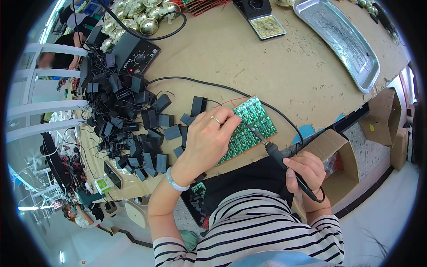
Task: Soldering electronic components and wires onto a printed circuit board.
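Note:
My right hand (306, 171) grips a soldering iron (276, 155) by its dark handle, its metal tip pointing up-left onto a green circuit board panel (262, 127). The panel lies near the table's front edge and carries rows of small repeated circuits. Over its left part, my left hand (211, 133) is closed in a pinch, fingertips at the board close to the iron's tip. A thin dark wire from a small black box (199, 106) runs to these fingers, which hide its end. A thin red wire (235, 100) shows just beyond them.
Many black boxes with wires (129, 115) are heaped at the left, beside a black control unit (137, 55) with a dial. A cord loops right of the board. Farther off are a soldering stand (267, 26), a metal tray (340, 38) and gold-coloured round parts (149, 26). Cardboard boxes (340, 178) stand right.

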The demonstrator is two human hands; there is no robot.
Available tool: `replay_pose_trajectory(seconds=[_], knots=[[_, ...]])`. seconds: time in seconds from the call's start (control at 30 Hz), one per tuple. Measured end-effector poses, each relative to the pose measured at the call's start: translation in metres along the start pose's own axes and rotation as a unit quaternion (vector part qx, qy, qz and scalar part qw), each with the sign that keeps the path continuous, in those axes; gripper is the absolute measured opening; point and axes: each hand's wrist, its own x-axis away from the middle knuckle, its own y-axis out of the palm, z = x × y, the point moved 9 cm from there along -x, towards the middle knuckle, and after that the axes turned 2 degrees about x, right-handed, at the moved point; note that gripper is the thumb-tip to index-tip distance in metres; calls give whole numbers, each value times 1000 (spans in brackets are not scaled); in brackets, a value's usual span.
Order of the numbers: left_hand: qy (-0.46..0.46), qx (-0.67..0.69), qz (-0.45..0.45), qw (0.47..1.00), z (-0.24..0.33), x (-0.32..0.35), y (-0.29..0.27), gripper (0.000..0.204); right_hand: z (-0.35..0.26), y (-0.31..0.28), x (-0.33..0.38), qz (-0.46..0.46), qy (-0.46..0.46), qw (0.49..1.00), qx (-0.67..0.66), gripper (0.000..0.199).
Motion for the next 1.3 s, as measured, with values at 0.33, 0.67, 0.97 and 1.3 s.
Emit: replay_pose_trajectory(seconds=[0.33,0.67,0.97,1.3], knots=[[-2,-18,-8,1000,-3,0,4,18,-8,3,-3,-14,-17,1000,19,20],[-1,-30,-22,999,-1,0,5,14,-9,-16,7,12,-21,999,36,24],[-1,-36,-22,999,0,-3,6,16,-9,-22,9,53,-28,998,31,23],[17,-87,-12,996,8,5,4,19,-11,-28,15,46,14,997,56,21]])
